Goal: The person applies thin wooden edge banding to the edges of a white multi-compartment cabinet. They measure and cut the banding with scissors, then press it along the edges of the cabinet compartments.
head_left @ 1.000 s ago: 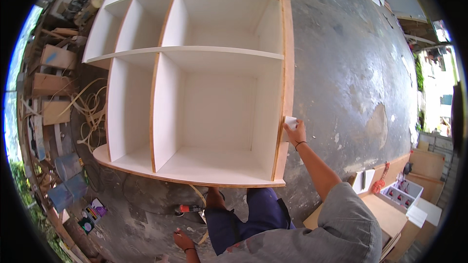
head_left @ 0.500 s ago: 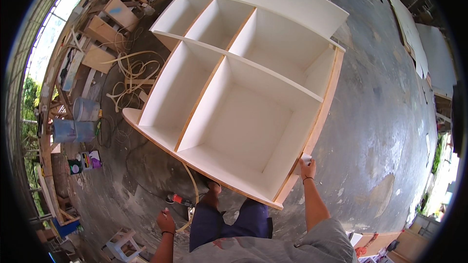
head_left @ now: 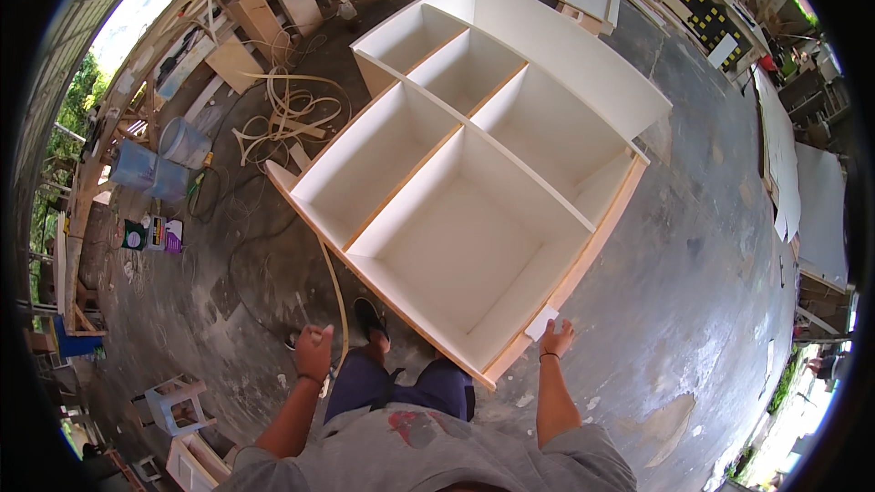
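Note:
A white cabinet [head_left: 465, 237] with open compartments and wood-toned edges lies in front of me, its compartments facing up. At its near right side a small white flat piece [head_left: 541, 322] rests on the wooden side face. My right hand [head_left: 558, 337] is just beside that piece, fingers apart and pointing away from me; the thumb is at or very near the piece's edge. Raised over the floor left of my legs, my left hand [head_left: 313, 353] is closed with the fingers curled. Whatever it may hold is too small to make out.
A pale edging strip [head_left: 335, 287] runs along the floor beside my left leg. Further left lie a tangle of strips [head_left: 290, 118], plastic buckets [head_left: 186, 142], cans [head_left: 164, 233] and wood offcuts [head_left: 258, 16]. A small stool [head_left: 176, 404] stands at lower left. White sheets [head_left: 823, 210] lean at the right.
My view has turned, so the cabinet appears rotated. The right hand has loosened its hold on the white piece. My left hand has come up and forward.

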{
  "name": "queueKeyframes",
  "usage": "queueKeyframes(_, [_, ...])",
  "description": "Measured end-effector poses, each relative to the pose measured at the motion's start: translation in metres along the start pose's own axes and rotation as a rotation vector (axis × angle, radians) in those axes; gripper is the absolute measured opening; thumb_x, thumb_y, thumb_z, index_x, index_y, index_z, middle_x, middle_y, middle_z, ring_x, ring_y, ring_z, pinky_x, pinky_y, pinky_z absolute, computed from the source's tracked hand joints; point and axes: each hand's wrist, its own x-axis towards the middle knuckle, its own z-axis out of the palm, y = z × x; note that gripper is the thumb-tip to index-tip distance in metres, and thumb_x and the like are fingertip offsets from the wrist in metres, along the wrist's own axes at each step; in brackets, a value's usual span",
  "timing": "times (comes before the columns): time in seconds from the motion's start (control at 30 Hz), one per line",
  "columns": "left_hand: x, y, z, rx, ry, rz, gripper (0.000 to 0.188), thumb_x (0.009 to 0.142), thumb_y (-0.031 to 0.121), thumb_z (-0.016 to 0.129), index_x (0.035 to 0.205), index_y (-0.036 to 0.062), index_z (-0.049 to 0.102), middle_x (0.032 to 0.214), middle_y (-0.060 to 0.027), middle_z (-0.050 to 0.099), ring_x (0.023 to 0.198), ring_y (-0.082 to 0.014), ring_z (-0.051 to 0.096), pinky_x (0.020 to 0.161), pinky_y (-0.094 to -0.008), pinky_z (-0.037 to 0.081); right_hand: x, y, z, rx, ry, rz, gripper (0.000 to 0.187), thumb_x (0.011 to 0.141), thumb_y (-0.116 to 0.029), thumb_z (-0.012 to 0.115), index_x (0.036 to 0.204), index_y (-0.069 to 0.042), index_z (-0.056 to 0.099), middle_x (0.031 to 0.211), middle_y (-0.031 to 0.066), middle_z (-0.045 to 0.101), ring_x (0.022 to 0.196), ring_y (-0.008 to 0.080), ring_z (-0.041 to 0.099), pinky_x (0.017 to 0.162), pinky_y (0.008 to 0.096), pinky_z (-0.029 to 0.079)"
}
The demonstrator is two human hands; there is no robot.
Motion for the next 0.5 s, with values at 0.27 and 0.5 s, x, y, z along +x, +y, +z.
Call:
queueKeyframes(0.27, [-0.012, 0.135, -0.008, -0.537, -0.355, 0.104, 0.035, 0.078, 0.031, 0.077, 0.078, 0.0015, 0.057, 0.067, -0.0054, 0.059, 0.063, -0.0108, 0.054, 0.057, -0.0292, 0.045, -0.170, -0.219, -0.085, 0.442, -0.791, -0.372, 0.031, 0.090, -0.020, 0.065, 0.114, -0.002, 0.059, 0.106, 0.0139, 0.066, 0.090, 0.0204, 0.065, 0.079, 0.0324, 0.052])
queueKeyframes(0.5, [-0.001, 0.129, -0.090, -1.013, -0.297, -0.047, 0.027, 0.087, 0.029, 0.070, 0.082, 0.0087, 0.053, 0.070, 0.0051, 0.049, 0.063, -0.0035, 0.042, 0.055, -0.0225, 0.036, -0.313, -0.340, -0.091, 0.509, -1.244, -0.647, 0.032, 0.095, -0.021, 0.057, 0.120, -0.001, 0.052, 0.102, 0.0080, 0.064, 0.087, 0.0131, 0.059, 0.077, 0.0295, 0.049])
